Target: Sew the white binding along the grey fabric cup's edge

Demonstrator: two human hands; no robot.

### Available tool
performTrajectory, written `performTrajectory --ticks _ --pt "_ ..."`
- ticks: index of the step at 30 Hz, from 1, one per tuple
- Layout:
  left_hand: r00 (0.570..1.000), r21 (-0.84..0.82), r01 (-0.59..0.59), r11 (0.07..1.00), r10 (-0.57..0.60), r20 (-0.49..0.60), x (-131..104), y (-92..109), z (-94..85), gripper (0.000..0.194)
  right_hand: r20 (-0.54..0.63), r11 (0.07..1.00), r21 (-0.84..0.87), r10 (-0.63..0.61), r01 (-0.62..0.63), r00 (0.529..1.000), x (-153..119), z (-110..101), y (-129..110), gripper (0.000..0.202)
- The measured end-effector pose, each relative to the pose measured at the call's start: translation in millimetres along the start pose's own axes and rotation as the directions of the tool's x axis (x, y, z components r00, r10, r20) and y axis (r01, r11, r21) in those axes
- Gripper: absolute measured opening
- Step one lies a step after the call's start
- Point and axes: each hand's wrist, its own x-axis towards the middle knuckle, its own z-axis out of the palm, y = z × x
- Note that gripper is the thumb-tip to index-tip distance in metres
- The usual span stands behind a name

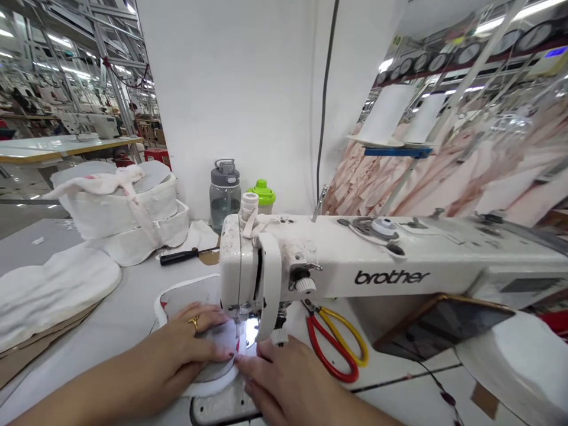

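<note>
At far left lies a flat white pad (53, 290) on the table (128, 307), and behind it a stack (128, 213) of white padded pieces with a screwdriver (184, 256) just beside; none of these crowds the work. The left hand (190, 346), ring on one finger, lies flat with fingers together, pressing down on the white piece (208, 378) under the needle (240, 328); the right hand (288, 384) rests just right of it, fingers laid together on the piece's near edge, fingertips touching the left's; neither pinches anything. The piece sits on the bed of the machine (355, 266), lit by its lamp, its curved edge at the foot; by the look of it, a seam is being guided along that curve. The next move likely calls for slow turning of the piece with both palms, fingertips kept clear of the needle, which stands very near. Behind the head stand two bottles (225, 192); scissors (332, 343) lie close by the right hand, near enough to catch the piece if it swings.
</note>
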Motion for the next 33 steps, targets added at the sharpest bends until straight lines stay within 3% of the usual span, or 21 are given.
performTrajectory --ticks 6,12,16,21,24,29,33 --pt "0.999 0.065 0.046 0.997 -0.046 0.001 2.2 -3.8 5.0 0.043 0.022 0.993 0.024 0.115 -0.115 0.993 0.5 -1.0 -3.2 0.041" --pt "0.985 0.079 0.071 0.994 -0.057 -0.163 4.7 -4.0 17.1 0.038 0.01 0.986 0.06 0.152 -0.153 0.988 0.0 -3.2 -3.6 0.043" --pt "0.965 0.164 0.145 0.976 -0.103 -0.24 5.5 1.8 29.9 0.033 -0.032 0.981 0.096 0.172 -0.169 0.985 0.2 -7.7 -3.6 0.042" --pt "0.926 0.191 0.252 0.949 -0.179 -0.332 2.7 15.7 46.9 0.04 -0.045 0.982 0.101 0.167 -0.162 0.985 0.2 -10.0 -4.8 0.038" --pt "0.937 0.16 0.232 0.959 -0.176 -0.302 -1.9 11.8 43.0 0.04 -0.057 0.984 0.088 0.16 -0.155 0.985 -0.2 -8.4 -4.4 0.036" --pt "0.988 0.17 0.078 0.982 -0.053 -0.144 -6.3 -5.9 16.6 0.046 -0.115 0.99 0.077 0.123 -0.115 0.986 -1.8 -6.5 -3.0 0.034" --pt "0.986 0.198 0.12 0.973 -0.092 -0.142 -5.3 1.0 12.4 0.043 -0.106 0.995 0.035 0.095 -0.091 0.99 -1.2 -8.1 -4.2 0.03"
